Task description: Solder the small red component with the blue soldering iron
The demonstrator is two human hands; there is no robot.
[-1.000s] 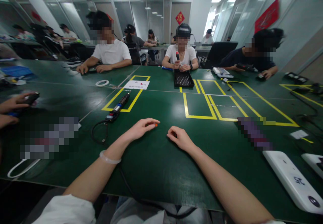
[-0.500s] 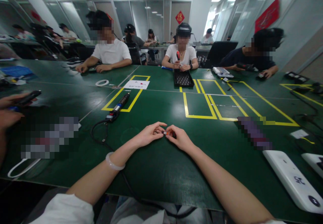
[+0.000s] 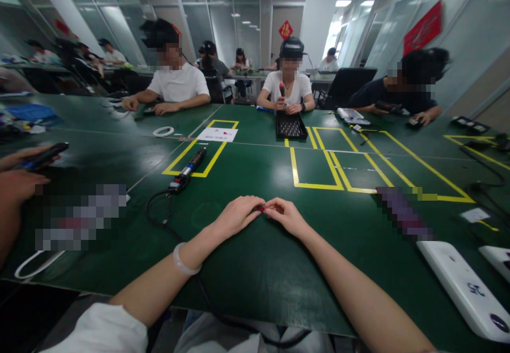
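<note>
Over the green table (image 3: 255, 268), my two hands meet at their fingertips. A small red and dark part (image 3: 262, 209) sits between them, too small to name. My left hand (image 3: 239, 216) has its fingers bent round the part's left side, thumb underneath. From the other side my right hand (image 3: 287, 217) pinches it with thumb and forefinger. The fingers hide much of the part. Beyond my left hand lies a dark, tube-shaped tool (image 3: 190, 168) with a blue band and a black cable (image 3: 148, 208), apart from both hands.
Yellow tape outlines (image 3: 319, 186) mark the table, and a paper sheet (image 3: 218, 134) lies inside one. A white power bank (image 3: 462, 289) and a blurred-out phone-like slab (image 3: 403, 212) are at right. Across the table, a person holds a red-tipped tool above a black tray (image 3: 292, 128). Another person's hands (image 3: 24, 183) are at left.
Both hands have turned slightly around the small part, and my left fingers now lie closer together. The part shows red and dark where orange and silver showed before.
</note>
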